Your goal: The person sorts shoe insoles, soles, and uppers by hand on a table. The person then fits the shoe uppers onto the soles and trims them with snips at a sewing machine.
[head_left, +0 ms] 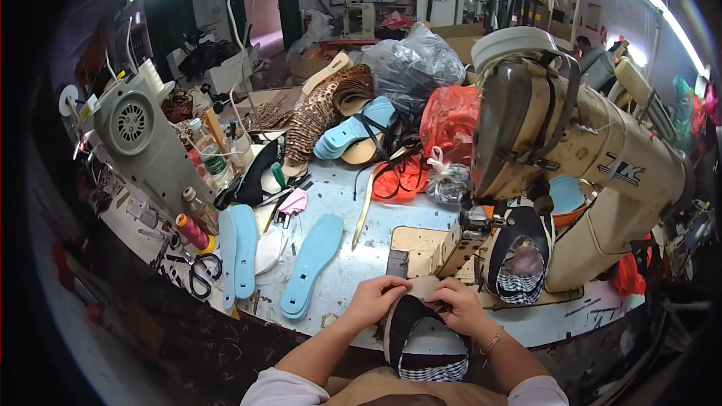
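Pinching, the fingertips of the left hand (376, 302) and right hand (462, 310) clamp the beige edge (423, 286) of a shoe upper (407, 325), at its ten and one o'clock. Forearms slant in from eight and four. The upper, toward five o'clock in view, is black, open-centred, with black-and-white patterned fabric at its six.

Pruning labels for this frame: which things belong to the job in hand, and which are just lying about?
Likely in the job:
black shoe upper, edge pinched by left hand and right hand
similar upper at the machine
sewing machine

Seemingly lying about:
blue insoles
scissors
pink thread spool
red plastic bag
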`<state>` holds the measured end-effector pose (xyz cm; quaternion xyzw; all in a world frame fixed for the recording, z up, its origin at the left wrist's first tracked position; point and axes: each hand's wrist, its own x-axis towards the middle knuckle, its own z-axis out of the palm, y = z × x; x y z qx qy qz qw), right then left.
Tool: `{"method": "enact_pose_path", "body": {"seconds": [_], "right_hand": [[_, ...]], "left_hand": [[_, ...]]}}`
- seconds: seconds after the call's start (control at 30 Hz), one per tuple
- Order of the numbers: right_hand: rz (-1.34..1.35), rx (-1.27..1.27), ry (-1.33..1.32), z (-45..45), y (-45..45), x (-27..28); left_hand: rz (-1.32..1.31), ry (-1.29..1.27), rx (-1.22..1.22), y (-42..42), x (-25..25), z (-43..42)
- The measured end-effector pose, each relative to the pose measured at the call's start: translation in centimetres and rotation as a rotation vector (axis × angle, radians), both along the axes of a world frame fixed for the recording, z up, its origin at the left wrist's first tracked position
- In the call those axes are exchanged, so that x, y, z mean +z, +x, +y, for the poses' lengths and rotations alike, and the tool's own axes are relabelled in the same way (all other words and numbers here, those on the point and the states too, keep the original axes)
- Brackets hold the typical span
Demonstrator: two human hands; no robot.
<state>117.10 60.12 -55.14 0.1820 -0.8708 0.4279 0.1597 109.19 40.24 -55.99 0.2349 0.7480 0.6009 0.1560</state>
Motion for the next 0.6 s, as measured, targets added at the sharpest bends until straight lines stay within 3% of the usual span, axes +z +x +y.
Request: {"method": "enact_pose_path", "body": {"seconds": [0.07, 0.23, 0.3, 0.33, 0.43, 0.47, 0.5, 0.57, 0.6], "right_hand": [[0.131, 0.094, -0.002, 0.0, -0.1, 0.7], [0.201, 0.226, 0.063, -1.0, 0.0, 1.8], [-0.064, 0.053, -0.148, -1.5, -0.5, 1.1], [-0.073, -0.041, -0.214, -1.7, -0.9, 0.2], [-0.211, -0.204, -0.38, -1.4, -1.5, -2.0], [-0.203, -0.206, -0.383, -1.3, -1.7, -2.6], [-0.214, -0.209, -0.347, -1.2, -1.9, -3.2], [-0.222, -0.221, -0.312, -1.1, -1.8, -3.8], [-0.243, -0.199, -0.302, -1.0, -1.8, -3.8]], "left_hand": [[-0.059, -0.006, 0.013, -0.5, 0.5, 0.3], [0.179, -0.118, -0.038, -2.9, 1.3, 0.8], [0.203, -0.165, -0.044, -4.3, 1.8, 0.2], [0.23, -0.21, -0.078, -5.0, 1.8, -0.1], [0.441, -0.22, 0.264, -8.3, 2.0, -2.6], [0.653, -0.274, 0.334, -10.0, 1.1, -4.1], [0.66, -0.274, 0.328, -10.5, 1.2, -5.0], [0.716, -0.654, 0.591, -11.1, 1.0, -6.1], [0.724, -0.65, 0.585, -11.3, 0.4, -6.3]]}}
